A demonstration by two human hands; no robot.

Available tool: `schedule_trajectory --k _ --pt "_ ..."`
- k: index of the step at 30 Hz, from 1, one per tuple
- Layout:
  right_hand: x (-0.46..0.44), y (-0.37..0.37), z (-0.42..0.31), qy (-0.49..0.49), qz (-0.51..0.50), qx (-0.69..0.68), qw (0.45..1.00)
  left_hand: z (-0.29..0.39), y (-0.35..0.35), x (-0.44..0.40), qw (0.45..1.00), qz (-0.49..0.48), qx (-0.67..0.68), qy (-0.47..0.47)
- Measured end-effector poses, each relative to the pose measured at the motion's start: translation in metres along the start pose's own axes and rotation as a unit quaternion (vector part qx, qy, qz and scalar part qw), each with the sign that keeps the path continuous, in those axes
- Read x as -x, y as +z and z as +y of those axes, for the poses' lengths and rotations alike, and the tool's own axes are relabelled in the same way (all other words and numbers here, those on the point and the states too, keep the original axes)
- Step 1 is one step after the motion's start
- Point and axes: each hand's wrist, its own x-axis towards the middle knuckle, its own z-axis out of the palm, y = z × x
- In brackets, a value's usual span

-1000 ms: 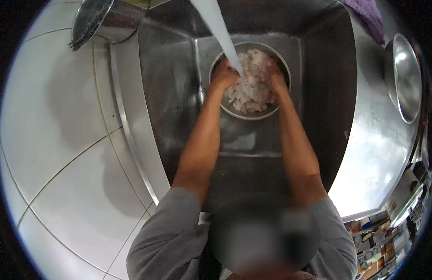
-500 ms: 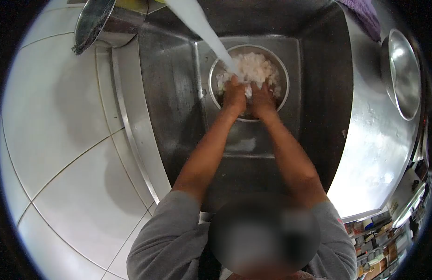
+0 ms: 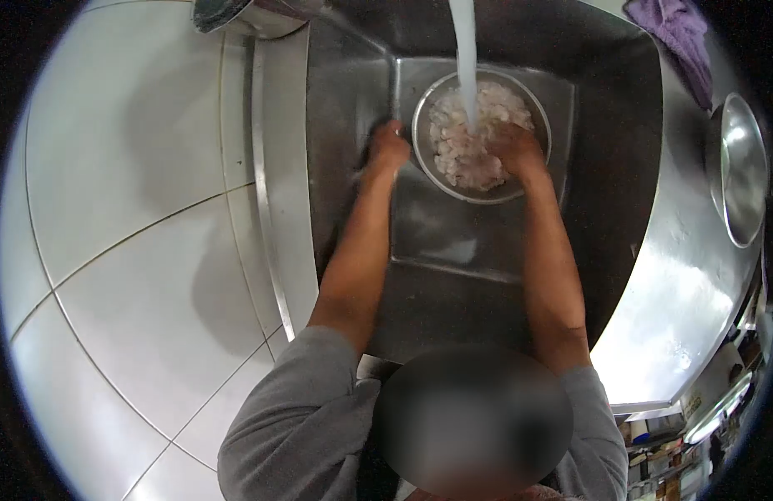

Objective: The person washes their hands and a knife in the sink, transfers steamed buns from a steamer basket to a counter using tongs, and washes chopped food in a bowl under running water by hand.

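Observation:
A round metal bowl [image 3: 416, 144] sits in the steel sink, filled with small pale pinkish-white pieces [image 3: 463, 154] that look like raw meat or seafood; the exact kind is unclear. A stream of water [image 3: 466, 63] falls into it from above. My right hand [image 3: 516, 149] is inside the bowl at its right side, fingers stretched over the pieces, fingertips partly hidden among them. Just outside the bowl's left rim is my left hand [image 3: 389, 146], slightly blurred and apparently holding nothing; how its fingers lie is not clear.
The deep steel sink [image 3: 453, 309] surrounds the bowl. On the right counter [image 3: 654, 326] stands another metal bowl [image 3: 740, 171], with a purple cloth [image 3: 674, 42] behind it. A metal pot [image 3: 274, 18] is at the upper left beside the tiled surface [image 3: 153, 292].
My left hand has come out of the bowl and moved left. My right hand stays in it. The pieces are spread more widely, and the view has shifted, putting the bowl further right.

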Motion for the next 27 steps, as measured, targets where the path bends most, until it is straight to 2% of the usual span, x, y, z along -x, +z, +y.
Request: schedule_trajectory --k 2,5,8,11,14,15,17,20,22,23,25,26,27 --pt "0.001 0.004 0.01 0.002 0.004 -0.013 1.0 -0.01 0.043 0.019 0.978 0.099 0.183 -0.019" --pt "0.018 -0.003 0.003 0.011 0.007 -0.021 1.0 -0.004 0.045 0.057 0.985 0.132 -0.053 0.103" --pt "0.014 0.04 0.047 -0.018 0.092 -0.125 0.988 -0.023 0.048 0.052 0.979 0.145 -0.077 0.119" --pt "0.02 0.043 0.049 0.043 0.065 -0.209 0.975 0.019 0.016 0.055 0.956 0.226 0.177 0.054" --pt "0.026 0.041 0.041 0.028 0.103 -0.162 0.981 0.083 -0.03 0.058 0.963 0.115 0.213 0.121" --pt "0.022 0.046 0.045 0.017 0.115 -0.153 0.981 0.098 -0.045 0.049 0.986 -0.009 0.129 0.109" --pt "0.011 0.06 0.062 -0.004 0.139 -0.132 0.982 0.101 -0.045 0.004 0.987 0.033 0.147 0.045" --pt "0.032 0.032 0.05 0.032 0.118 -0.181 0.976 0.055 -0.017 -0.075 0.996 0.038 0.055 0.06" --pt "0.045 0.007 0.034 0.062 0.115 -0.211 0.969 0.014 0.021 -0.099 0.939 0.172 -0.04 0.295" --pt "0.049 0.0 0.031 0.075 0.112 -0.227 0.964 0.012 0.028 -0.095 0.973 0.086 -0.012 0.213" --pt "0.044 -0.003 0.034 0.084 0.112 -0.194 0.971 0.002 0.035 -0.105 0.982 0.061 0.11 0.14" --pt "0.039 -0.004 0.035 0.086 0.112 -0.178 0.974 0.018 0.021 -0.099 0.992 0.028 0.08 0.093" --pt "0.032 0.003 0.041 0.059 0.137 -0.196 0.969 0.033 0.009 -0.088 0.982 0.101 0.1 0.12"
